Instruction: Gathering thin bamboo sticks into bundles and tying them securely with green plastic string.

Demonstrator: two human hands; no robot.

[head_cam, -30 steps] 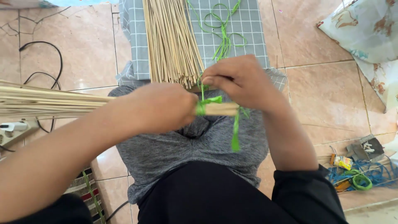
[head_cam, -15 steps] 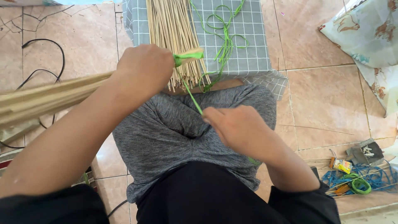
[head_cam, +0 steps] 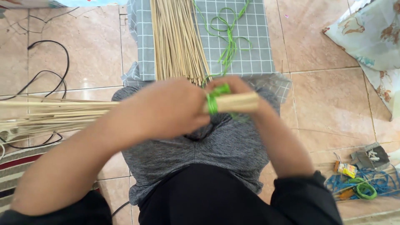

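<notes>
Both our hands meet over the lap: left hand (head_cam: 166, 109) fingers wrapped tight around the stick bundle (head_cam: 235, 102), its long axis running left to right; right hand (head_cam: 233, 85) fingers pinch the green string (head_cam: 213, 100) at its short end, beyond them loose sticks (head_cam: 177, 39) on checked cloth (head_cam: 250, 46).

The left hand (head_cam: 166, 109) is motion-blurred and covers the middle of the stick bundle (head_cam: 235, 102), whose far end runs off the frame at nine o'clock. The right hand (head_cam: 233, 85) is mostly hidden behind the bundle, so its grip on the green string (head_cam: 213, 100) cannot be made out.
</notes>
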